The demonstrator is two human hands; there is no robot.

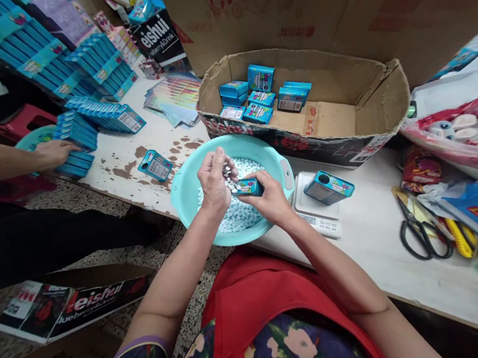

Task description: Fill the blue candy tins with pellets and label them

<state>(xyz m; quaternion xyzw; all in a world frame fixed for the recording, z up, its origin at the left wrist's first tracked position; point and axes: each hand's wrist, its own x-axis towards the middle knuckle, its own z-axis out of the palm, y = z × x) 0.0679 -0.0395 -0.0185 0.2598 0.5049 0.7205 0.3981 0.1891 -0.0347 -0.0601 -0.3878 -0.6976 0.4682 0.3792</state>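
White bench [376, 232] carries round turquoise plastic basin [183, 181]. Left hand [215, 186] cupped, fingers curled; right hand [274, 199] pinches small blue printed tin [249, 187] above basin, end toward left hand. Pale-blue round pellets [236, 219] fill basin and cupped fingers; spills presumably fall back.

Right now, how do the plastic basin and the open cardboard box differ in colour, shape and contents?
The plastic basin is turquoise; the cardboard box is brown inside with dark printing outside. The basin is rounded, the box long with corners. The basin holds loose pale pellets, the box blue tins. Both are open-topped.
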